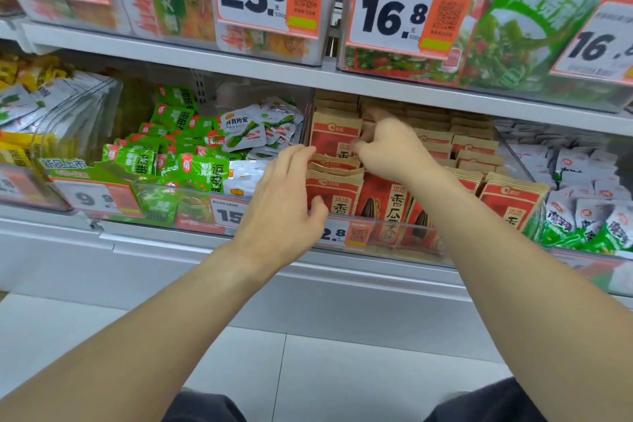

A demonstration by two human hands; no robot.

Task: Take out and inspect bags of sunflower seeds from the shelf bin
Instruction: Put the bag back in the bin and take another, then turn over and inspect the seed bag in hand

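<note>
Risk: tightly packed sunflower seed bags (pixel 334 197) in clear shelf bin (pixel 407 228), so pulling one could drag neighbours out over the low front wall. Left hand (pixel 284 195) at front-left stack, fingers relaxed and straight, tips touching bag tops, thumb against a bag face. Right hand (pixel 390 147) deeper in, fingers curled among the middle rows; blurred, grip on a bag cannot be told.
</note>
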